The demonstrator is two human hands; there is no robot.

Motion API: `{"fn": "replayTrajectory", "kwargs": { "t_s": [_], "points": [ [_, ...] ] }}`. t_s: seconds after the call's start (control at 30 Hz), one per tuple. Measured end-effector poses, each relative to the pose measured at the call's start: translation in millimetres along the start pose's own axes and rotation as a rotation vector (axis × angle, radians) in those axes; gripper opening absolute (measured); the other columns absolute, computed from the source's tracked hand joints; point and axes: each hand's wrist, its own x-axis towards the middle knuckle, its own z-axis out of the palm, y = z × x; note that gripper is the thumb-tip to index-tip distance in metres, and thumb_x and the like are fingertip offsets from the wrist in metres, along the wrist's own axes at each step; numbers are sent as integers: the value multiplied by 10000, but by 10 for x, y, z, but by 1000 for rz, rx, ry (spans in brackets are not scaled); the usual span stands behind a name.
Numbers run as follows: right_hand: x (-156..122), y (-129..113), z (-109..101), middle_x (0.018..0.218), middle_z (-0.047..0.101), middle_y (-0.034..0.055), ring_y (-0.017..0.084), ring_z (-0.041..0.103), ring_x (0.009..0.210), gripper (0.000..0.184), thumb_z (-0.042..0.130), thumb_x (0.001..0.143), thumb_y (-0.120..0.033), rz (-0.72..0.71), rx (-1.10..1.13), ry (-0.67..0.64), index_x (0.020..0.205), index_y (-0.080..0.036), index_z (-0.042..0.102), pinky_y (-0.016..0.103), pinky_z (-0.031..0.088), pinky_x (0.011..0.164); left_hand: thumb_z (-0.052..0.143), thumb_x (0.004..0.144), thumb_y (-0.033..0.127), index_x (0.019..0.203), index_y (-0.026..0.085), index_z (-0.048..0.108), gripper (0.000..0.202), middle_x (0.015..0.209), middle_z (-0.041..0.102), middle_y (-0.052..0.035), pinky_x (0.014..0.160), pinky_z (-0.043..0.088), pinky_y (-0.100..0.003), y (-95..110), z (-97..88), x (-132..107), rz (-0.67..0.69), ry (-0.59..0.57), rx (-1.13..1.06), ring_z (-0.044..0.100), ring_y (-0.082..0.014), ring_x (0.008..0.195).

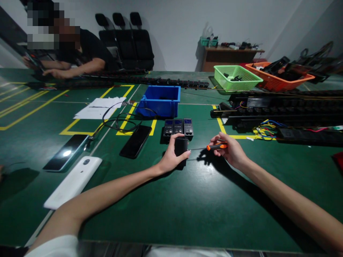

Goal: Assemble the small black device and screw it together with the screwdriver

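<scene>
My left hand (171, 155) is closed around a small black box-shaped module (181, 149) held on the green table (187, 200). My right hand (230, 150) grips an orange-handled screwdriver (217, 146), and its thin shaft points left at the side of the module. Just behind the module stand three similar black modules (178, 127) with blue displays, side by side.
A blue bin (160, 100), a dark phone (135, 141), another phone (65, 152) on a cable, a white device (73, 181) and papers (99, 107) lie left. Green (237, 77) and orange baskets (278, 76) and long black strips with wires (281, 107) sit right. Another person (72, 53) works far left.
</scene>
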Motion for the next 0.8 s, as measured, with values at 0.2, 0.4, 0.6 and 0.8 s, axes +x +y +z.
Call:
{"fn": "replayTrajectory", "kwargs": {
  "t_s": [0.2, 0.4, 0.6, 0.8],
  "points": [
    [0, 56, -92, 395, 475, -47, 50, 319, 316, 419, 606, 819, -539, 56, -338, -147, 646, -166, 530, 188, 181, 339, 677, 783, 311, 1265, 296, 302, 611, 1058, 525, -39, 640, 576, -303, -44, -15, 17, -40, -10, -25, 643, -104, 696],
    [-8, 47, -118, 452, 462, -50, 58, 357, 420, 400, 616, 826, -498, -186, -525, -160, 636, -149, 572, 211, 237, 443, 670, 793, 296, 1269, 292, 295, 606, 1060, 535, -40, 670, 573, -316, -43, -20, 24, -15, -14, -13, 641, -105, 703],
    [-48, 18, -144, 566, 583, 2, 110, 488, 502, 306, 662, 800, -450, -374, -649, -109, 777, -145, 680, 238, 355, 492, 659, 802, 296, 1265, 288, 289, 593, 1042, 549, -36, 681, 566, -315, -19, -28, 32, -37, -49, -54, 639, -100, 690],
    [-96, 2, -174, 814, 729, 84, 202, 640, 697, 232, 679, 791, -421, -555, -799, -134, 812, -192, 709, 318, 482, 656, 662, 798, 295, 1296, 295, 281, 627, 1049, 551, -40, 682, 565, -314, -19, -31, 39, -41, -54, -77, 639, -92, 676]
  ]
}}
